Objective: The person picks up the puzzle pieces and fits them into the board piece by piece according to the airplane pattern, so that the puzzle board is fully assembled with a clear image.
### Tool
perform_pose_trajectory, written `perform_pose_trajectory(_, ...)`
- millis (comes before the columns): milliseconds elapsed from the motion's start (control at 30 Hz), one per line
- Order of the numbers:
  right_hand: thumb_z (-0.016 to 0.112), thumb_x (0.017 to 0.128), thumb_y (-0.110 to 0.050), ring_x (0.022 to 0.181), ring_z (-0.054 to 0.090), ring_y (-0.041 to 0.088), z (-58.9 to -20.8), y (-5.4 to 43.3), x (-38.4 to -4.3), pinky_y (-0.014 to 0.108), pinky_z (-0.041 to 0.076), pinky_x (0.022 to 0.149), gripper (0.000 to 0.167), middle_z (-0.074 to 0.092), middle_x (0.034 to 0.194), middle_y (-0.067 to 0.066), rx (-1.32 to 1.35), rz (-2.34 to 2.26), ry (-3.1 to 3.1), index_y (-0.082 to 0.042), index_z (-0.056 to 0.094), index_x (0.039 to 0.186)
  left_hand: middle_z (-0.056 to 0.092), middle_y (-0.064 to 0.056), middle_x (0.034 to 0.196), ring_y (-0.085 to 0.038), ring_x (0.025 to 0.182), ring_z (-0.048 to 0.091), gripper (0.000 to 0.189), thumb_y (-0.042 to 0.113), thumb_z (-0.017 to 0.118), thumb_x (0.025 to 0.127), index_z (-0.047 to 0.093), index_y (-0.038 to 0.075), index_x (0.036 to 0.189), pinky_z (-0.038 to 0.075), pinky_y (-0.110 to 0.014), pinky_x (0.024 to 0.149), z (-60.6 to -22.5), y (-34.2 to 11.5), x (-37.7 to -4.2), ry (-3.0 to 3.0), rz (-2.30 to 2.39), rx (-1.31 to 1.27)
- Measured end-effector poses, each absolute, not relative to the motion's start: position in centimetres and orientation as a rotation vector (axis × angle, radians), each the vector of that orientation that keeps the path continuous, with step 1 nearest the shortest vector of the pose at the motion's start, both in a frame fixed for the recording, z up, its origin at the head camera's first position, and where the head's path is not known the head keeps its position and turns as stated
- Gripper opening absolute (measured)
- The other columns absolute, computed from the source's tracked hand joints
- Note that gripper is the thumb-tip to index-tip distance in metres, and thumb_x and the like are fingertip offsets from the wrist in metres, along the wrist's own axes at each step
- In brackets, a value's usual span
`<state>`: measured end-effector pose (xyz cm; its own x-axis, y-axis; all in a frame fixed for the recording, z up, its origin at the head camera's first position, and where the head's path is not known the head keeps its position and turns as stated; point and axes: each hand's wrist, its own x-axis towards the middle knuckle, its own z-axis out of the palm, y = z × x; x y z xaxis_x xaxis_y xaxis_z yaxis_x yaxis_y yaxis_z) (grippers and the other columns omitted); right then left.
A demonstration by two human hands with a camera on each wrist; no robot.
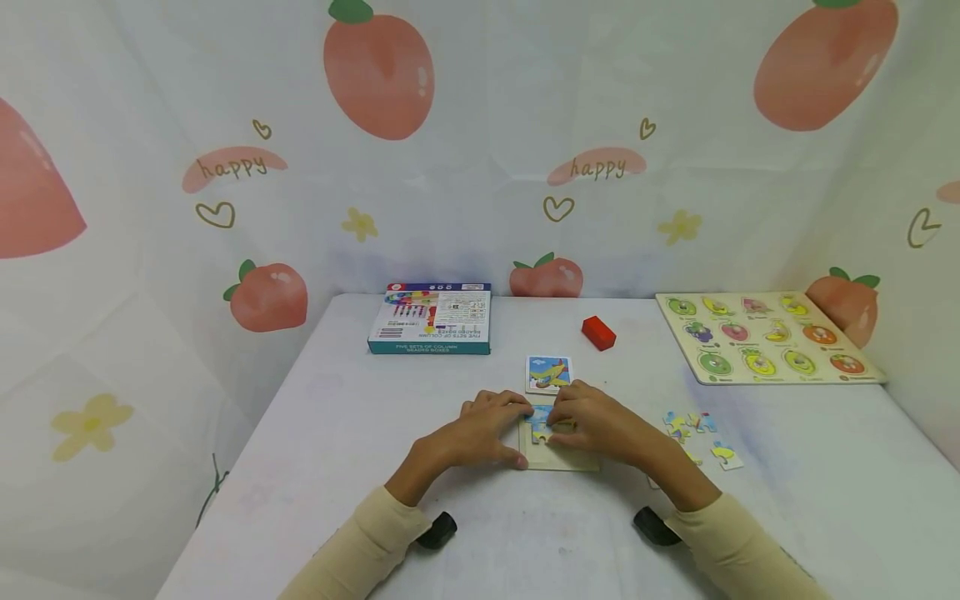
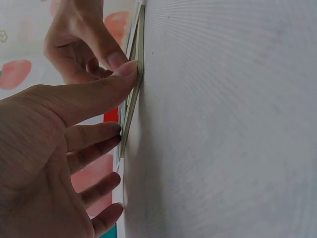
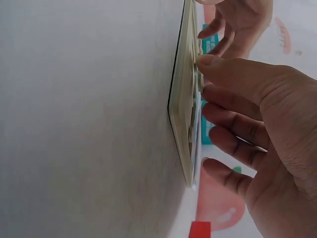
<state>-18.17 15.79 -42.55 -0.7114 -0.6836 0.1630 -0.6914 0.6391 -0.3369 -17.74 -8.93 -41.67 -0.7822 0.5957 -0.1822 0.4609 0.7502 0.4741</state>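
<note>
A shallow wooden puzzle board (image 1: 562,461) lies on the table with a few blue and yellow jigsaw pieces in its upper left part. My left hand (image 1: 486,429) rests along the board's left side, thumb at the near corner and fingertips near the far one. In the left wrist view, the fingers of that hand (image 2: 64,134) are spread and fairly straight. Over the board, my right hand (image 1: 592,423) pinches a puzzle piece (image 1: 540,432) between thumb and index finger. The right wrist view shows this hand (image 3: 262,114) from the side, its other fingers loosely bent.
Beyond the board lies a picture card (image 1: 548,373) of a yellow plane. Loose puzzle pieces (image 1: 724,455) are scattered to the right, partly behind the right forearm. Farther back are a boxed set (image 1: 430,321), a red block (image 1: 598,333) and a fruit board (image 1: 765,337).
</note>
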Motion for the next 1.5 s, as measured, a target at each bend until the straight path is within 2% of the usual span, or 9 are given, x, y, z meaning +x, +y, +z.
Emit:
perform_pose_trajectory(900, 0.087, 0.09, -0.025, 0.107, 0.064, 0.02, -42.5, 14.6, -18.3, 0.043, 0.055, 0.102, 0.022, 0.073, 0.103, -0.002, 1.201, 0.565, -2.816, -0.011, 0.084, 0.106, 0.048, 0.002, 0.158, -0.029, 0.148, 0.037, 0.075, 0.043, 0.085, 0.089, 0.056, 0.018, 0.154, 0.034, -0.054, 0.115, -41.9, -9.0, -17.9, 2.623, 0.61, 0.825)
perform_pose_trajectory(1067, 0.087, 0.09, -0.024, 0.106, 0.065, 0.021, -42.6, 14.7, -18.3, 0.044, 0.055, 0.101, 0.021, 0.074, 0.103, -0.002, 1.201, 0.562, -2.809, -0.011, 0.083, 0.106, 0.048, 0.002, 0.158, -0.029, 0.148, 0.037, 0.075, 0.042, 0.086, 0.089, 0.056, 0.018, 0.154, 0.034, -0.053, 0.116, -41.9, -9.0, -17.8, 2.62, 0.622, 0.827)
perform_pose_trajectory(1500, 0.087, 0.089, -0.025, 0.101, 0.063, 0.017, -42.3, 14.4, -18.0, 0.037, 0.057, 0.094, 0.024, 0.073, 0.102, -0.003, 1.131, 0.55, -2.856, -0.012, 0.084, 0.109, 0.048, 0.002, 0.16, -0.029, 0.149, 0.036, 0.077, 0.043, 0.085, 0.09, 0.055, 0.018, 0.155, 0.034, -0.053, 0.116, -41.9, -9.0, -17.9, 2.617, 0.617, 0.831)
